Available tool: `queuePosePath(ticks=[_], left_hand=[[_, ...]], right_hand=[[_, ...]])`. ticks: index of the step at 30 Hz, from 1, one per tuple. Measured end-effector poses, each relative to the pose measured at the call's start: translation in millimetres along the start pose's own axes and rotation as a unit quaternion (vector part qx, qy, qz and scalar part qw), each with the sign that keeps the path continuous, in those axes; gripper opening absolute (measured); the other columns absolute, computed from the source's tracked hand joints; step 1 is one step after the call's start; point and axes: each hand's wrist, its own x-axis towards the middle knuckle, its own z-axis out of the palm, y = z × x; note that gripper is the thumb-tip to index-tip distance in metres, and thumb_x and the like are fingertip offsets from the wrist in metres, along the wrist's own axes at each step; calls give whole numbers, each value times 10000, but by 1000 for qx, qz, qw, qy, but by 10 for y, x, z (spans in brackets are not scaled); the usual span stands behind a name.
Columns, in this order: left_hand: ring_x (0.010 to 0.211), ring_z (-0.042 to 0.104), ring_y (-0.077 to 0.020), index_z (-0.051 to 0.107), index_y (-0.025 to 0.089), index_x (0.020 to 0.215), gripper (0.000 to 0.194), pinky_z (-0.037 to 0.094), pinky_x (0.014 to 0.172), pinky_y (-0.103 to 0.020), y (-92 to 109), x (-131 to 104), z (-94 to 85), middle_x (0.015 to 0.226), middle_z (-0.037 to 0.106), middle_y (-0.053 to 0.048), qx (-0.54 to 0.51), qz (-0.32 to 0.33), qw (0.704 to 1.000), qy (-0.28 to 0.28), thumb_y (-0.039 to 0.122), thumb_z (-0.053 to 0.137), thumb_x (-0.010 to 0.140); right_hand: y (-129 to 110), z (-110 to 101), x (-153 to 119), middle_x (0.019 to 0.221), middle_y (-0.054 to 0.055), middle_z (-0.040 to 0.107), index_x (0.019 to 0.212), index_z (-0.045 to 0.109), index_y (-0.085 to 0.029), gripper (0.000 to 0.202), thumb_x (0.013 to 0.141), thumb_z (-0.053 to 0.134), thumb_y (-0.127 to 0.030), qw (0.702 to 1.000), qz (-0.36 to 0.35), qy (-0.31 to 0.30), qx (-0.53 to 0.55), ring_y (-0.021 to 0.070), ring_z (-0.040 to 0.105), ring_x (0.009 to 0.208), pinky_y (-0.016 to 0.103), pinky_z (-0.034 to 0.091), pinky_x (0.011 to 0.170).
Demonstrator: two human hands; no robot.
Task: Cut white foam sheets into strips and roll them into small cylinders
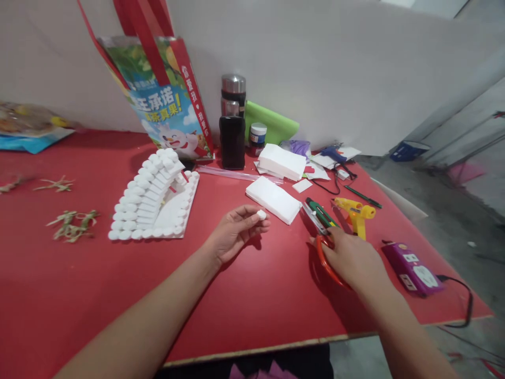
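Two bare forearms (158,305) reach in over the near edge of a red table (256,310); the left hand (240,231), palm turned partly up, pinches a small white piece (261,214) between thumb and fingertips, just above the middle of the table; the right hand (353,258) is wrapped around the red handles of the scissors (324,258), whose blades point far and left, though how wide they stand cannot be told; a green cutter (320,211) lies right beside the blades; just beyond the hands lies a white stack (273,200), with a second stack (282,161) farther off; right of the cutter is a yellow glue gun (357,211), with a pen (363,197) beyond it and a purple power strip (412,269) nearer, to the right; well left of the left hand sits a white model (144,202) with a curved stair, edged with rounded pieces; farther left lie knotted straw figures (74,225); along the far side, left to right, stand a printed bag (173,105), a black phone (232,143) upright before a steel flask (233,84), and a jar (258,135) in front of a green sheet (272,120); a blue glue gun (334,153) lies at the far right.
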Motion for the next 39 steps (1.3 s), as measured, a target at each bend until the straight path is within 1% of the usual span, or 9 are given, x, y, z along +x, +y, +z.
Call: queuePosePath(ticks=[6,9,12,16,20,23,27,33,39], left_hand=[[795,768,-175,773,112,917,282,635,750,-265,26,0,2,878,788,-92,7,6,1000,11,185,941,703],[800,760,-204,782,143,968,341,619,633,-274,27,-8,-1,889,780,-89,31,3,999,28,209,949,678],[777,732,-189,791,187,1025,371,586,606,-263,22,-12,4,851,748,-51,86,37,994,59,241,938,689],[867,695,-157,799,219,1108,435,567,798,-265,43,-15,20,966,752,-41,202,167,961,90,202,928,693],[858,661,-166,798,232,1162,409,531,864,-287,58,-34,38,1006,747,-52,342,261,898,88,149,851,765],[897,651,-183,819,251,1106,341,509,912,-296,34,-44,52,1042,744,-59,408,281,866,74,121,809,790],[909,650,-196,826,239,1049,290,522,916,-316,1,-28,52,1080,727,-75,398,273,873,72,155,834,772],[891,684,-201,812,202,1013,263,566,863,-338,7,7,13,1075,692,-76,359,237,899,81,240,872,760],[939,674,-205,828,239,1019,184,551,876,-330,2,-2,2,1066,687,-75,428,270,862,37,240,818,836]], right_hand=[[-44,55,76,796,174,733,974,687,-170,257,971,576,-402,997,-23,61,-41,318,714,673,375,463,567],[-181,-166,54,910,208,724,1012,707,-163,311,942,636,-458,993,-62,93,-32,329,705,707,384,471,580],[-456,-416,100,989,176,746,1116,715,-169,320,1004,556,-422,974,-147,118,122,312,722,834,391,506,707],[-885,-394,311,801,68,753,1100,721,-178,295,963,640,-426,903,-181,29,389,212,706,691,348,520,707],[-1095,-42,462,780,33,731,1045,696,-187,386,895,702,-543,766,-128,-90,623,148,618,528,290,469,501],[-1096,149,477,618,-29,626,876,682,-174,423,750,847,-543,696,-90,-139,699,95,500,447,246,362,430],[-1028,190,507,612,-39,612,786,687,-154,430,620,950,-450,631,-45,-192,750,55,431,451,222,265,424],[-969,121,572,714,-1,667,761,734,-127,417,540,1004,-355,545,-24,-269,793,60,496,570,208,336,488],[-996,104,571,630,-13,607,679,733,-119,421,493,1020,-365,532,-5,-272,802,67,485,593,190,327,486]])
